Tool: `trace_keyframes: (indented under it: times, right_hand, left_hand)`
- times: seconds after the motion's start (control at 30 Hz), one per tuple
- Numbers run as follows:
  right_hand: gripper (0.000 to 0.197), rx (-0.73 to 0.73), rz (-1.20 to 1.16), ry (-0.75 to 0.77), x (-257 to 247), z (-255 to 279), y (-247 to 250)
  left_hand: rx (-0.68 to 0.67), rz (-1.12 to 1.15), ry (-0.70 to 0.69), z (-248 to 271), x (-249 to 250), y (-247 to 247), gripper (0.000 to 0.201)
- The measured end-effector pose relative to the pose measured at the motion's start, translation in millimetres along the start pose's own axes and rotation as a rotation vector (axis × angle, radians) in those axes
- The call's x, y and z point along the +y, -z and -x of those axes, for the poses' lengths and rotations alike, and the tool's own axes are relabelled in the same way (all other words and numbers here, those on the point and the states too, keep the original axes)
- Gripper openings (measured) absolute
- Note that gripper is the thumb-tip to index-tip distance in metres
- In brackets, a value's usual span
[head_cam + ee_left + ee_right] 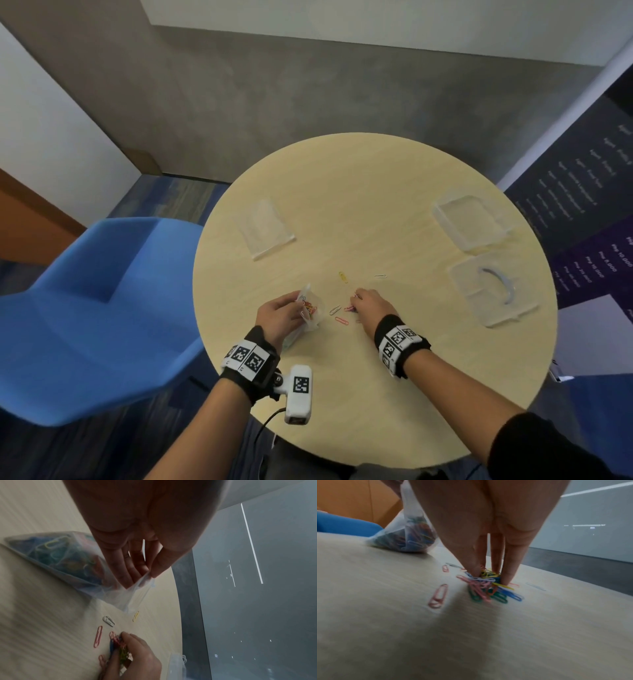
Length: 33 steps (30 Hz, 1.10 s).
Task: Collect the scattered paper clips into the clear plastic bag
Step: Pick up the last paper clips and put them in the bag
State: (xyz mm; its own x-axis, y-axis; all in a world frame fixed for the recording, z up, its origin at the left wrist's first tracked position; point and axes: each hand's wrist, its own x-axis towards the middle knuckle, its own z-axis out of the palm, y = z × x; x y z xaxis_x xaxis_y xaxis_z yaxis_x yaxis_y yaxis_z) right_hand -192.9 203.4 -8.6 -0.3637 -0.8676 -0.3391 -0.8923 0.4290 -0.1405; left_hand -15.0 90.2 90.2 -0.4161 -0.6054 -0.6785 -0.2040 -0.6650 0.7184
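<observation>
A clear plastic bag [310, 308] partly filled with coloured paper clips rests on the round table [376, 394]. My left hand [281, 313] pinches the bag's [72, 563] open edge between thumb and fingers. My right hand [368, 303] is fingertips-down on the table, pinching a bunch of coloured clips [488, 586] together. Loose clips lie around it: a pink clip [341, 321], a grey clip [335, 309], a yellow clip [343, 277] and a white clip [380, 276]. In the right wrist view the bag [409, 534] stands just left of my right hand [488, 572].
A second flat clear bag [265, 228] lies at the table's far left. Two clear plastic boxes [467, 221] [493, 291] sit at the right. A blue chair [96, 308] stands left of the table; a dark banner [589, 192] stands on the right.
</observation>
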Motion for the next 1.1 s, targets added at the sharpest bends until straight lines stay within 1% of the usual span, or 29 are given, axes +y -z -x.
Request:
trace_keyframes:
  times: [0.07,0.1,0.13,0.2,0.23,0.27,0.3,0.33,0.37,0.4,0.43,0.47,0.53,0.6,0.67,0.7,0.73,0.8,0.83,0.9,0.97,1.0,1.03,1.1]
  right_hand:
    - [0.028,-0.007,-0.021,-0.001,8,-6,10]
    - [0.025,-0.01,-0.065,-0.042,12,-8,16]
    - [0.025,0.016,-0.152,-0.114,17,-10,20]
    - [0.022,0.164,-0.485,-0.333,30,-9,28]
    - [0.02,0.247,-0.679,-0.422,36,-6,33]
    - [0.021,0.294,-0.899,-0.492,39,-2,37]
    - [0.023,0.29,-1.163,-0.523,39,3,43]
    - [0.026,0.247,-1.449,-0.511,34,8,52]
    - [0.028,0.193,-1.681,-0.482,27,12,59]
    - [0.03,0.14,-1.809,-0.444,18,15,65]
    - [0.03,0.094,-1.847,-0.398,8,16,70]
    - [0.029,0.06,-1.826,-0.355,-2,17,72]
    - [0.025,0.033,-1.634,-0.293,-21,18,72]
    - [0.02,0.084,-1.284,-0.246,-34,17,69]
    - [0.018,0.125,-0.904,-0.158,-40,16,71]
    - [0.022,0.101,-0.791,-0.111,-42,15,73]
    - [0.028,0.055,-0.741,-0.08,-45,15,77]
    - [0.04,-0.038,-0.708,-0.026,-48,16,81]
    - [0.042,-0.053,-0.693,0.005,-51,17,83]
    - [0.037,-0.018,-0.691,0.062,-54,19,85]
    - [0.024,0.044,-0.791,0.079,-55,19,84]
    - [0.019,0.084,-0.853,0.061,-52,17,82]
    - [0.015,0.157,-0.911,0.008,-46,14,79]
    - [0.018,0.365,-0.932,-0.2,-22,4,69]
  left_hand:
    - [0.0,-0.016,0.002,-1,0,-6,0.029]
    - [0.0,-0.025,0.0,-1,-1,-8,0.03]
    - [-0.001,-0.034,-0.002,0,-1,-11,0.031]
    - [-0.008,-0.046,-0.006,1,-2,-15,0.033]
    - [-0.012,-0.052,-0.006,1,-3,-17,0.034]
    - [-0.012,-0.06,-0.005,1,-4,-19,0.035]
    - [-0.013,-0.066,-0.003,1,-4,-21,0.035]
    - [-0.014,-0.067,-0.003,1,-5,-24,0.035]
    - [-0.015,-0.065,-0.001,1,-6,-27,0.036]
    - [-0.019,-0.066,0.0,2,-6,-30,0.035]
    - [-0.024,-0.074,-0.001,3,-5,-33,0.035]
    - [-0.032,-0.086,-0.002,3,-5,-35,0.035]
    - [-0.051,-0.111,-0.004,4,-4,-39,0.038]
    - [-0.056,-0.125,-0.009,4,-3,-40,0.039]
    - [-0.052,-0.123,-0.02,4,-3,-39,0.039]
    - [-0.048,-0.123,-0.027,3,-3,-37,0.038]
    - [-0.046,-0.121,-0.034,3,-3,-36,0.037]
    - [-0.036,-0.116,-0.039,2,-4,-31,0.037]
    - [-0.034,-0.113,-0.04,2,-3,-30,0.036]
    - [-0.042,-0.106,-0.045,4,-3,-27,0.035]
    - [-0.051,-0.087,-0.048,6,-4,-25,0.037]
    - [-0.048,-0.072,-0.047,6,-4,-23,0.036]
    - [-0.042,-0.053,-0.046,6,-4,-21,0.035]
    - [-0.024,-0.016,-0.041,5,-5,-16,0.032]
